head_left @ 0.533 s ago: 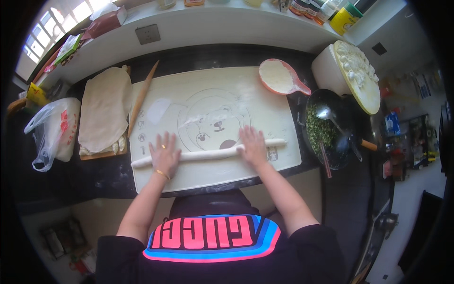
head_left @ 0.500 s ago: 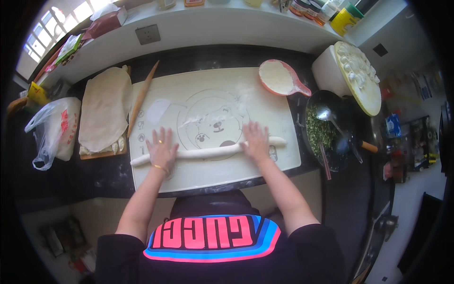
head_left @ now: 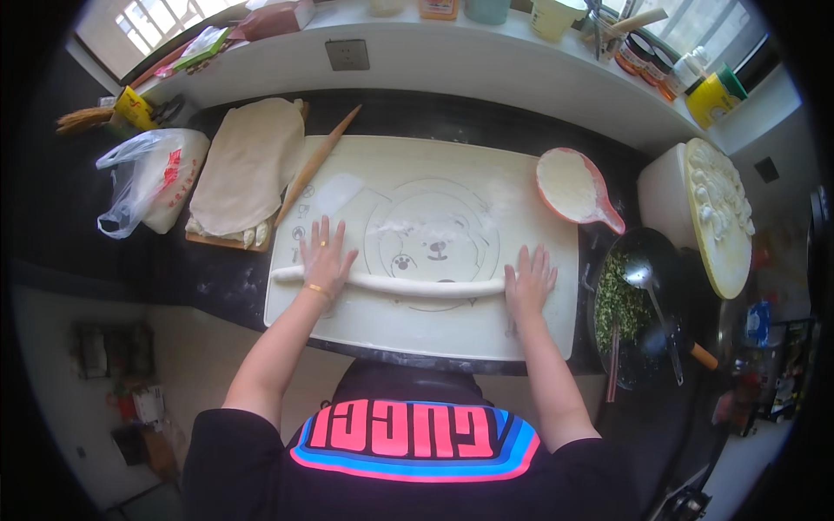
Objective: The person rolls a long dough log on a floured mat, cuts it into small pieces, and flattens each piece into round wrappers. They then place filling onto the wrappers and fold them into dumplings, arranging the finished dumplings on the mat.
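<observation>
Left hand (head_left: 323, 258): flat, spread wide, on dough (head_left: 426, 286) | Right hand (head_left: 528, 285): flat too, at dough's right end; neither grips | Dough: middle of frame, on mat (head_left: 426, 334) | Risk: pushing too hard could snap it

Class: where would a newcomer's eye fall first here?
First, the dough rope across the mat, the left hand over its left part, the right hand at its right end. Next, the pink-and-blue print on the shirt, bottom centre. Then the wok of greens at the right.
</observation>
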Demonstrator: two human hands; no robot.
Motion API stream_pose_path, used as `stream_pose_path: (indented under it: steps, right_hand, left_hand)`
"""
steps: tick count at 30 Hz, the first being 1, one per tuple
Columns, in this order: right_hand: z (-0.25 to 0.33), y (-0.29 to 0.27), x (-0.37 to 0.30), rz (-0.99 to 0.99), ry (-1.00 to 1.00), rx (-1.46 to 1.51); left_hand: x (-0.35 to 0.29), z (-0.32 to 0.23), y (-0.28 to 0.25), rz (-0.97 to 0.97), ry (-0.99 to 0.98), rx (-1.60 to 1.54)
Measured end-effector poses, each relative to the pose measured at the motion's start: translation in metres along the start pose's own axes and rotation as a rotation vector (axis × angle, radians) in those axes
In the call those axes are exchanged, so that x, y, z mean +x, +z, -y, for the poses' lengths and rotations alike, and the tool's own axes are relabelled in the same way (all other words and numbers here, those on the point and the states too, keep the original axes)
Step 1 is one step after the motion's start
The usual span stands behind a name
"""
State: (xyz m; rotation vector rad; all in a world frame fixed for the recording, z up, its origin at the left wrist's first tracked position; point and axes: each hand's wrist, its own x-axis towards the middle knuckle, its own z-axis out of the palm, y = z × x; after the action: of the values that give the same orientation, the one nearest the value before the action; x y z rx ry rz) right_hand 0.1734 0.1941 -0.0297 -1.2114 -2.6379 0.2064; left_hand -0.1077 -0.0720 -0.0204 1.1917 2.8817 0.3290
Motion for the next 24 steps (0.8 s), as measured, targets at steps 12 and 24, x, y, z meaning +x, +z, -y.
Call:
stream_pose_path:
  steps: [12, 24]
  right_hand:
    - [0.047, 0.001, -0.054, 0.043, -0.222, 0.101]
    - [0.121, 0.033, -0.073, 0.074, -0.247, 0.218]
  left_hand:
    - [0.135, 0.035, 0.0, 0.178, -0.362, -0.268]
    - [0.123, 0.034, 0.009, 0.137, -0.117, -0.608]
